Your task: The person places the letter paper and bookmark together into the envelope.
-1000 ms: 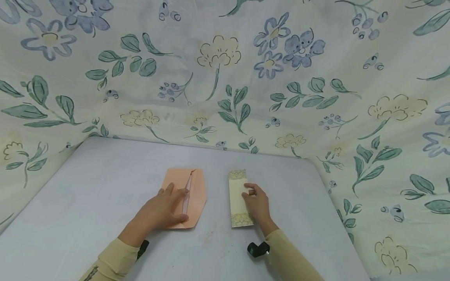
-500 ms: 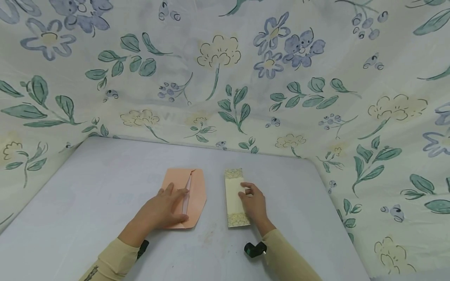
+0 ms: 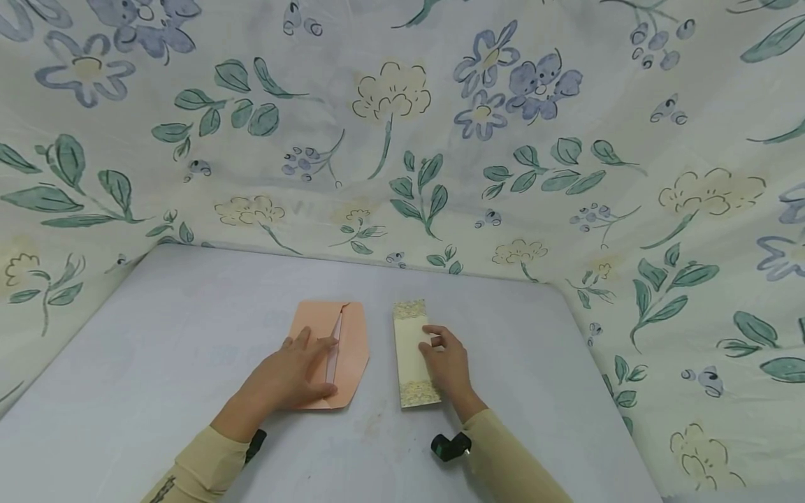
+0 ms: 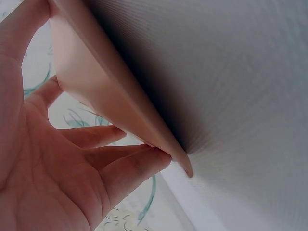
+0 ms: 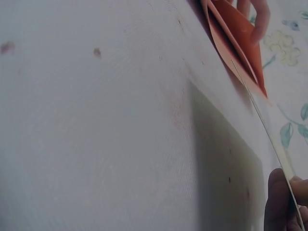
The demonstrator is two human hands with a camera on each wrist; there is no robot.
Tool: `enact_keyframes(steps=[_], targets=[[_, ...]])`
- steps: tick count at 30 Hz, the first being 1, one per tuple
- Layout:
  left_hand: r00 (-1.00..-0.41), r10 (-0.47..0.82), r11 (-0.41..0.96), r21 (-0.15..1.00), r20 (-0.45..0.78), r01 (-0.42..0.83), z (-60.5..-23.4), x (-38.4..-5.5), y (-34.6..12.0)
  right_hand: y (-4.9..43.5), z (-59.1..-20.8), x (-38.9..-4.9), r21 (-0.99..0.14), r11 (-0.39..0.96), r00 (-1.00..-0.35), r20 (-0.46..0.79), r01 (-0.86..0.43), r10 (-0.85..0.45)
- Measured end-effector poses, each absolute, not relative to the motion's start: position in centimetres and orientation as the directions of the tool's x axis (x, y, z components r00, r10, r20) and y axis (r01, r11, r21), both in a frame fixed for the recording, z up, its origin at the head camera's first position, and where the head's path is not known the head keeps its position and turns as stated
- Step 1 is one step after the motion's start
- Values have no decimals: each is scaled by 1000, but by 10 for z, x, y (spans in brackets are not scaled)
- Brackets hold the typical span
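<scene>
A peach-orange paper envelope [image 3: 353,342] lies on the white table, a long narrow slit open down its face. My left hand [image 3: 283,376] rests on it with fingers spread, thumb and index on either end of the slit. The left wrist view shows the extended fingertips touching the envelope's surface [image 4: 96,82]. To the right, my right hand [image 3: 446,363] pinches a cream card [image 3: 410,353] with patterned bands at both ends by its right edge. In the right wrist view the card [image 5: 263,120] is seen edge-on, raised over its shadow, held between thumb and fingers [image 5: 275,197].
The white tabletop [image 3: 207,300] has small brownish smudges between the hands. Floral cloth [image 3: 402,140] hangs behind it and along both sides. A dark wrist camera [image 3: 450,447] sticks out beneath the right wrist.
My right hand has carried the card a little to the left, narrowing the gap to the envelope. My left hand and the envelope have stayed in place.
</scene>
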State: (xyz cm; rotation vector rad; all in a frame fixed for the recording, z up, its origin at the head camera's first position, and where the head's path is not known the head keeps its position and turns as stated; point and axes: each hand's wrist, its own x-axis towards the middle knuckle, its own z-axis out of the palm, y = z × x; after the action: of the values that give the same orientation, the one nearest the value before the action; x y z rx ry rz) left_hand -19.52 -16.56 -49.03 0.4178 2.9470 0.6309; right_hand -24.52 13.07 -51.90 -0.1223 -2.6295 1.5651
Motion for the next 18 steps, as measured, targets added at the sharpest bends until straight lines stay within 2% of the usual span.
enact_keyframes(steps=[18], targets=[[-955,296,871,421,-38,253,-488,-194,-167,120,-511,-240,-882,471,-998,15,18,67]])
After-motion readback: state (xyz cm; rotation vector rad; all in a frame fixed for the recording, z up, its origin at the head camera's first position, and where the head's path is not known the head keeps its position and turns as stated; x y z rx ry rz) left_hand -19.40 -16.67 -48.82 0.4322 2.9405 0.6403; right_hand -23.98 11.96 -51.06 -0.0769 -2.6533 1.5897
